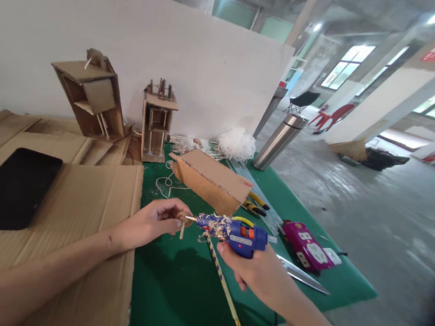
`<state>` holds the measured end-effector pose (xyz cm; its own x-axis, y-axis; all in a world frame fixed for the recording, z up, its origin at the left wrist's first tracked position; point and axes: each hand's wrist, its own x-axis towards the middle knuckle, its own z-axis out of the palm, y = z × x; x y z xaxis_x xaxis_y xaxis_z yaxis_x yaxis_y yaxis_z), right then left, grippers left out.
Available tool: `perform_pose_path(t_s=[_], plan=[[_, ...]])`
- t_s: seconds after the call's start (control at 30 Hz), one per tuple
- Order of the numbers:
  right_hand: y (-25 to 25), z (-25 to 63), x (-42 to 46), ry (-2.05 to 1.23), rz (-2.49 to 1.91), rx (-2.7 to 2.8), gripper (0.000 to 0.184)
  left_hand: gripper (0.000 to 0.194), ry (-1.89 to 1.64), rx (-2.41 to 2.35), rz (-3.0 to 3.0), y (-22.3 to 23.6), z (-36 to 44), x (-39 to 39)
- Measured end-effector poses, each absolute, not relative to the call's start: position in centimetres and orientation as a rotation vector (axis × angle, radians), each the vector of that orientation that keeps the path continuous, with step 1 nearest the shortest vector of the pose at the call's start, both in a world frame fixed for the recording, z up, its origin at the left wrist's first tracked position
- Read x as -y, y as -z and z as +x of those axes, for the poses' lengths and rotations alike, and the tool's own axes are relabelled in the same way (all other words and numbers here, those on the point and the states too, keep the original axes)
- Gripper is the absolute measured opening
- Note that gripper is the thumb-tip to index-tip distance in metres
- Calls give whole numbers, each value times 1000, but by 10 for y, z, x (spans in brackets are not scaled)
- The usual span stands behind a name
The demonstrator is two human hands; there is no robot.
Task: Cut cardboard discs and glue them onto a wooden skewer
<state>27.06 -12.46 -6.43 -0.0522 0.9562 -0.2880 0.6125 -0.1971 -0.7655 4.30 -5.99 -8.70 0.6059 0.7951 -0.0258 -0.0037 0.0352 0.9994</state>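
Observation:
My right hand (254, 268) is wrapped round the handle of a blue hot glue gun (215, 226), whose barrel is covered in pale shavings. Its metal nozzle points left and meets, or nearly meets, a small brown piece (184, 216) pinched in my left hand (157, 223). A short pale stick (182, 231) hangs below that piece; its exact kind is too small to make out. Under the gun, a yellow spotted strip (226, 286) lies slanting across the green tabletop (169, 294). Scissors (302, 275) lie partly hidden behind my right hand.
Cardboard sheets (92, 211) carry a black tablet (11, 190) at left. Two cardboard models (91, 94) stand by the white partition (138, 31). A cardboard box (213, 178), utility knives (255, 205), clear glue sticks (270, 212), purple power strip (306, 245) and steel flask (281, 142) are beyond my hands.

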Motion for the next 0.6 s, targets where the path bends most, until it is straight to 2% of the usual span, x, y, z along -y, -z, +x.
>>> perform_pose_path(t_s=[0.6], plan=[[59,269,127,-1149,-1877,1595,30,18,-707,-733,1338,82,45,61]])
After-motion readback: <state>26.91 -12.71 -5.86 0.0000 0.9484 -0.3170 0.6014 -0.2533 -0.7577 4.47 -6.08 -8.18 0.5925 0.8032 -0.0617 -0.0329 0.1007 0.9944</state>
